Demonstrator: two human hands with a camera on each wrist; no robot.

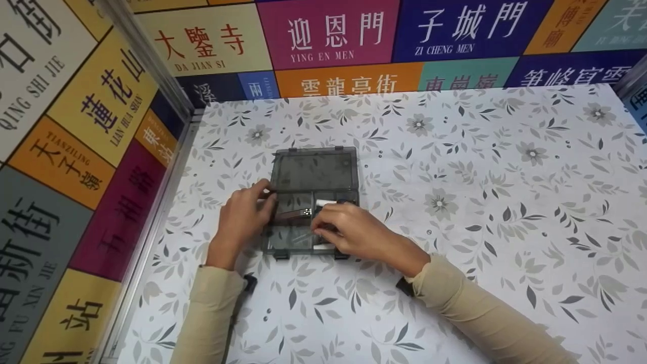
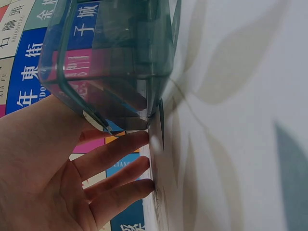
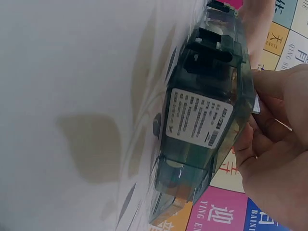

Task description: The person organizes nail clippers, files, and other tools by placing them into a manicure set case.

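Note:
A dark translucent plastic box (image 1: 288, 247) with compartments stands on the table, its hinged lid (image 1: 316, 169) laid back. My left hand (image 1: 242, 212) rests against the box's left side, thumb at the wall; in the left wrist view its other fingers (image 2: 115, 154) extend loosely to the tabletop. Over the right-hand compartments, my right hand (image 1: 349, 227) has curled fingers pinching a small white piece (image 3: 256, 104), mostly hidden by the hand. A slim piece with a shiny end (image 1: 306, 212), resembling a nail clipper, lies in a left compartment. Another white item (image 1: 326, 202) shows beside the right hand.
The table (image 1: 480, 283) has a white cover printed with leaves and flowers. Panels with coloured place-name signs (image 1: 333, 35) stand along its back and left sides. Latches (image 3: 211, 45) and a white printed label (image 3: 198, 118) are on the box's outside.

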